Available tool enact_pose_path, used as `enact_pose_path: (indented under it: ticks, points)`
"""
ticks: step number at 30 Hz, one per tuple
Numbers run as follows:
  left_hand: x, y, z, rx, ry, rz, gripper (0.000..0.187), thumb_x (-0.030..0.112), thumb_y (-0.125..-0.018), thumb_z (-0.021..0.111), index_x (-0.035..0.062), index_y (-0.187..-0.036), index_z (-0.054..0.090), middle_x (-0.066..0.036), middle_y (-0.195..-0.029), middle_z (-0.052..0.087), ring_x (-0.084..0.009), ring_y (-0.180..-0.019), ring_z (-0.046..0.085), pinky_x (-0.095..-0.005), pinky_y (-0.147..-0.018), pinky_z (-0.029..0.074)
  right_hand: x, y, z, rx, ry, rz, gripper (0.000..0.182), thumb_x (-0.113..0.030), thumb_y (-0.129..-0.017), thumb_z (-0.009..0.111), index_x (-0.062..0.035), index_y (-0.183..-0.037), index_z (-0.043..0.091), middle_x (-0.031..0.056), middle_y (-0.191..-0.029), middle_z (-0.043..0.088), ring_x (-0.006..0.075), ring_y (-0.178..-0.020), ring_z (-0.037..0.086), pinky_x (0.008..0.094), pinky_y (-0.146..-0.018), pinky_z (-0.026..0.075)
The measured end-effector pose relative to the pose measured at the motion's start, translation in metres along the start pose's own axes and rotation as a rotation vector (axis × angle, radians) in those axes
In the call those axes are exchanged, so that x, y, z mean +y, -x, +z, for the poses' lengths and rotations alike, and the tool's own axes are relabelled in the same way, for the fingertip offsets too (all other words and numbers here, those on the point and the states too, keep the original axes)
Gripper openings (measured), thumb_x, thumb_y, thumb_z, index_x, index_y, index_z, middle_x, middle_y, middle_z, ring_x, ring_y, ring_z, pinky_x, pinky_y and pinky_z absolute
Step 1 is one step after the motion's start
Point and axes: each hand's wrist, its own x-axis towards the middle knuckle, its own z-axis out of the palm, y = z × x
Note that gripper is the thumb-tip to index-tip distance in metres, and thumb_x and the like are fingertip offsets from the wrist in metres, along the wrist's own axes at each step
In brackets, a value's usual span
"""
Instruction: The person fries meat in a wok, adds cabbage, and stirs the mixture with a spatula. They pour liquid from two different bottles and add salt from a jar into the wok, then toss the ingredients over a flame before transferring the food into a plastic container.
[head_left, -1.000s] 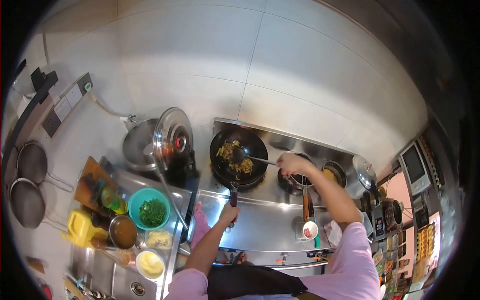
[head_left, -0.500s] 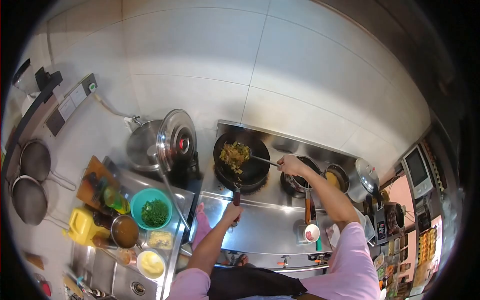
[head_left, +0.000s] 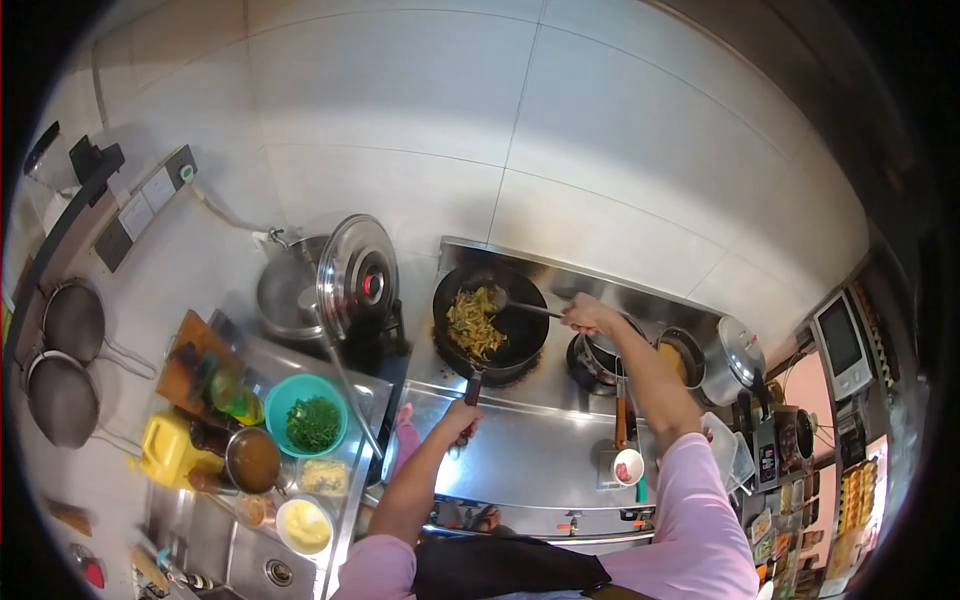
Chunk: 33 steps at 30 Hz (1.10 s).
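Observation:
A dark wok (head_left: 515, 345) sits on the left burner with a chopped, yellow-green and brown stir-fry (head_left: 473, 325) in it. My left hand (head_left: 460, 420) is closed around the wok's handle (head_left: 474, 387). From the right, my right hand (head_left: 590, 314) grips a metal spatula (head_left: 538, 310), whose blade lies among the food at the wok's upper part. A saucepan (head_left: 592, 362) stands on the burner below my right hand.
A pot of yellowish liquid (head_left: 682, 356) and a lidded pot (head_left: 735, 358) stand further right. A small white bowl (head_left: 628, 466) rests on the steel front. At left are a large pot (head_left: 290, 290), its lid (head_left: 357, 280), a teal bowl of chopped greens (head_left: 338, 392) and a yellow jug (head_left: 170, 450).
The spatula and my right hand have shifted slightly, and the blade now shows at the food's upper edge. The food has spread lower in the wok. My left hand stays on the handle.

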Motion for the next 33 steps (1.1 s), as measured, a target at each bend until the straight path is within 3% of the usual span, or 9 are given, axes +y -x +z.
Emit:
enact_pose_path:
  ticks: [6, 11, 14, 17, 21, 24, 27, 30, 33]
  points:
    - [0.009, 0.004, 0.011, 0.026, 0.038, -0.039, 0.017, 0.006, -0.083, 0.070, 0.0043, -0.085, 0.053, -0.006, -0.060, 0.055, -0.0163, -0.044, 0.052, -0.0326, -0.038, 0.045, -0.044, 0.005, 0.061, 0.166, 0.907, -0.504, 0.015, -0.011, -0.078, 0.065, -0.0018, -0.087, 0.071, 0.0165, -0.086, 0.072, 0.0334, -0.074, 0.071, 0.0430, -0.067, 0.058]
    - [0.002, 0.001, 0.012, -0.012, 0.112, -0.056, 0.018, 0.009, -0.083, 0.073, 0.0044, -0.084, 0.055, -0.006, -0.061, 0.056, -0.0172, -0.045, 0.053, -0.0323, -0.041, 0.045, -0.055, 0.131, 0.037, 0.121, 0.863, -0.481, 0.028, -0.007, -0.081, 0.061, -0.0025, -0.108, 0.067, 0.0182, -0.089, 0.071, 0.0364, -0.085, 0.071, 0.0461, -0.069, 0.057]
    - [0.025, 0.006, 0.018, -0.047, 0.124, -0.084, 0.018, 0.012, -0.081, 0.073, 0.0050, -0.076, 0.057, -0.007, -0.059, 0.057, -0.0192, -0.044, 0.054, -0.0329, -0.041, 0.043, -0.061, 0.197, 0.017, 0.081, 0.894, -0.307, 0.023, -0.008, -0.082, 0.060, -0.0026, -0.102, 0.070, 0.0209, -0.089, 0.071, 0.0370, -0.085, 0.071, 0.0468, -0.071, 0.057]
    - [0.059, 0.011, 0.024, -0.076, 0.024, -0.098, 0.030, 0.015, -0.082, 0.072, 0.0083, -0.058, 0.055, -0.004, -0.052, 0.053, -0.0170, -0.042, 0.052, -0.0310, -0.043, 0.044, -0.042, 0.209, 0.030, 0.046, 0.835, -0.259, 0.019, -0.007, -0.082, 0.058, -0.0010, -0.094, 0.071, 0.0220, -0.090, 0.071, 0.0389, -0.086, 0.070, 0.0475, -0.072, 0.057]
    - [0.069, 0.041, 0.034, -0.065, -0.134, 0.133, 0.025, 0.015, -0.081, 0.069, 0.0075, -0.060, 0.057, -0.003, -0.051, 0.054, -0.0155, -0.041, 0.051, -0.0309, -0.042, 0.039, 0.029, 0.145, 0.107, 0.199, 0.597, -0.281, 0.014, -0.010, -0.080, 0.061, 0.0014, -0.084, 0.070, 0.0250, -0.090, 0.069, 0.0429, -0.085, 0.069, 0.0483, -0.073, 0.056]
    - [0.009, 0.086, 0.031, 0.061, -0.089, 0.136, 0.013, 0.012, -0.078, 0.068, 0.0050, -0.070, 0.060, -0.007, -0.055, 0.057, -0.0179, -0.042, 0.053, -0.0320, -0.041, 0.039, 0.009, 0.224, 0.084, 0.281, 0.479, -0.356, 0.017, -0.011, -0.080, 0.062, 0.0019, -0.088, 0.069, 0.0259, -0.088, 0.069, 0.0441, -0.083, 0.069, 0.0496, -0.073, 0.056]
    - [0.021, 0.083, 0.031, -0.003, -0.132, 0.145, 0.019, 0.014, -0.078, 0.070, 0.0054, -0.065, 0.059, -0.006, -0.054, 0.057, -0.0180, -0.041, 0.053, -0.0313, -0.040, 0.039, 0.021, 0.200, 0.102, 0.223, 0.600, -0.392, 0.022, -0.005, -0.080, 0.056, 0.0022, -0.100, 0.064, 0.0273, -0.086, 0.067, 0.0445, -0.085, 0.067, 0.0516, -0.075, 0.053]
    - [0.075, 0.070, 0.044, -0.014, -0.094, 0.132, 0.029, 0.016, -0.079, 0.069, 0.0069, -0.055, 0.056, -0.005, -0.050, 0.054, -0.0166, -0.041, 0.052, -0.0309, -0.040, 0.037, 0.000, 0.145, 0.105, 0.091, 0.567, -0.187, 0.026, -0.008, -0.078, 0.064, 0.0014, -0.102, 0.066, 0.0252, -0.095, 0.070, 0.0410, -0.094, 0.068, 0.0500, -0.078, 0.054]
    - [0.064, 0.126, 0.035, -0.035, -0.040, 0.035, 0.032, 0.019, -0.081, 0.069, 0.0070, -0.054, 0.056, -0.004, -0.048, 0.052, -0.0150, -0.042, 0.051, -0.0307, -0.042, 0.036, -0.031, 0.236, 0.060, 0.134, 0.632, -0.217, 0.020, -0.009, -0.080, 0.062, -0.0006, -0.097, 0.071, 0.0245, -0.093, 0.070, 0.0397, -0.090, 0.069, 0.0484, -0.078, 0.055]
